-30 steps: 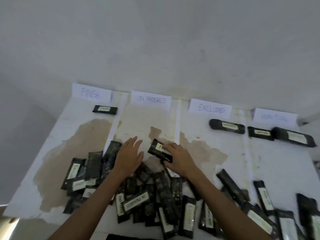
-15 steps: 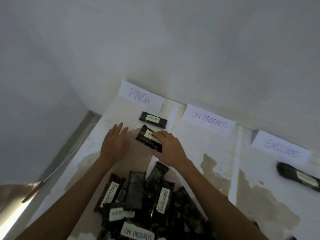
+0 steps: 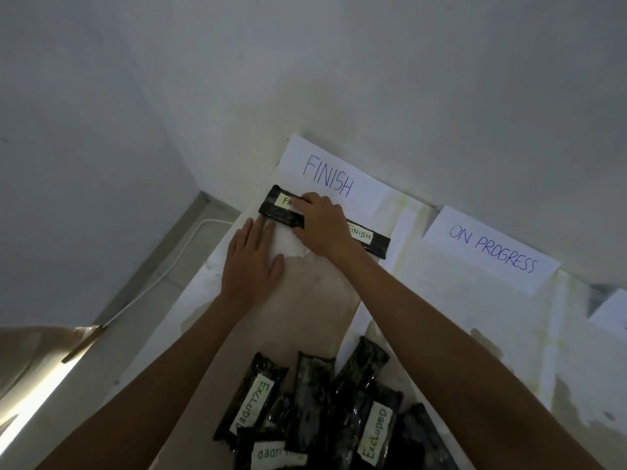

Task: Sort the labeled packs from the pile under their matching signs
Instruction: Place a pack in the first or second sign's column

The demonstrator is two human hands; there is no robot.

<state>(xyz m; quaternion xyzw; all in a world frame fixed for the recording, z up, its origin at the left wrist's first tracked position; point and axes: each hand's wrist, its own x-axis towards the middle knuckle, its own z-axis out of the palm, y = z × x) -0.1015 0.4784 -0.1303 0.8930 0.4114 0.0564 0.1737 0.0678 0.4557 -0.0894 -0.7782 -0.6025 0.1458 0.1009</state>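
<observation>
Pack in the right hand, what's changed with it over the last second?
The right hand carried the pack from above the pile to under the FINISH sign, just left of the other FINISH pack. The left hand followed and now lies flat on the table beside it. The right hand's grip and the other FINISH pack stayed unchanged.

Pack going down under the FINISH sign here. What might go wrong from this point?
1. The held pack is close to the left edge of the table; a careless release by the right hand might let it slide off.
2. The right wrist lies over the other pack; drawing the arm back may drag that pack askew.
3. The left hand lies flat just beside the held pack and may nudge it.
</observation>
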